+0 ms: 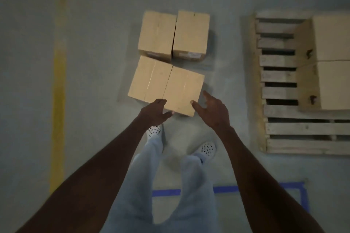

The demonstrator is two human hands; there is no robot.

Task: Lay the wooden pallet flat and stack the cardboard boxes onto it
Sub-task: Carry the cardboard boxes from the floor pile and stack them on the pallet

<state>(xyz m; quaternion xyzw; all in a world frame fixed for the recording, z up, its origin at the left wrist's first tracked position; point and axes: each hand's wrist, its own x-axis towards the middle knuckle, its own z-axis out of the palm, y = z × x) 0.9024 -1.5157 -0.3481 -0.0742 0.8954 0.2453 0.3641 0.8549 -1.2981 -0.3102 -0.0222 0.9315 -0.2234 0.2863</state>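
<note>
Nearest to the camera are the person's two forearms and the legs in light trousers [166, 185], which come up from the bottom of the frame toward the middle. The left hand [154, 112] lies at the near left corner of the nearest cardboard box [182, 91], with its fingers curled over the top edge and the thumb against the near side, so it seems to touch the box, but I cannot say that it grips it firmly. The right hand [212, 110] is beside the near right corner with its fingers spread apart; the thumb lies over the top edge, and I cannot tell if it touches, so this hand holds nothing. This box stands on the grey floor [94, 81] in the centre of the frame, touching a second box [149, 78] on its left, and two more boxes [174, 34] stand just behind them. The wooden pallet [278, 85] already lies flat at the right of the frame, and two boxes [329, 62] are on it at the right edge. In my judgement the step is to pick up the nearest box. To do it well, both hands should go down the two opposite sides and take it under the lower edges, and the knees should bend. The neighbour box touches it, so a straight lift is safer than a pull sideways. A yellow line [58, 81] runs down the left of the frame and blue tape [227, 189] lies at the bottom.
</note>
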